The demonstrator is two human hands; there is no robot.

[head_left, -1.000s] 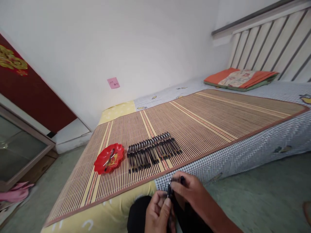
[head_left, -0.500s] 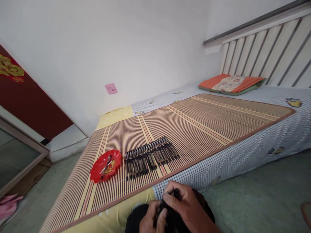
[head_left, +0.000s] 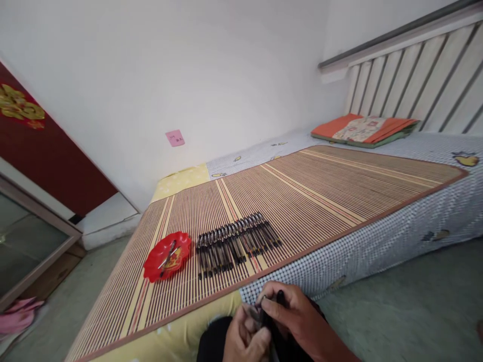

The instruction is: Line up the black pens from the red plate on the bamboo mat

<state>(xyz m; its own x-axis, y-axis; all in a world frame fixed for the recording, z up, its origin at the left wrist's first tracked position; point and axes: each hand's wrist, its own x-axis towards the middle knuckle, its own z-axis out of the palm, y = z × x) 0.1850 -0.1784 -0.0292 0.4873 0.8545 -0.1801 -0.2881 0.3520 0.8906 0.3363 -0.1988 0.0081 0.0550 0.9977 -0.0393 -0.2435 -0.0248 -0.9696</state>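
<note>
Close together above my lap at the bottom of the view, both my hands are closed. My right hand [head_left: 292,311] grips a black pen [head_left: 280,297], whose dark end sticks up beside the fingers. My left hand [head_left: 245,337] pinches a dark pen part against it; the fingers hide most of this piece. Beyond them, a row of black pens [head_left: 239,244] lies side by side on the striped mat [head_left: 317,196]. Left of that row sits a red scalloped dish [head_left: 151,264] with a pen and thin pieces in it.
The mat covers a bed with a checked sheet [head_left: 377,246]. A folded orange cloth [head_left: 337,125] lies at the far right by the white slatted headboard [head_left: 400,70]. A pink note [head_left: 175,138] is stuck to the wall. Pink fabric [head_left: 18,317] rests at lower left.
My left hand has turned, and its fingers have shifted up and right around the dark part. My right hand keeps its grip. The view has shifted slightly.
</note>
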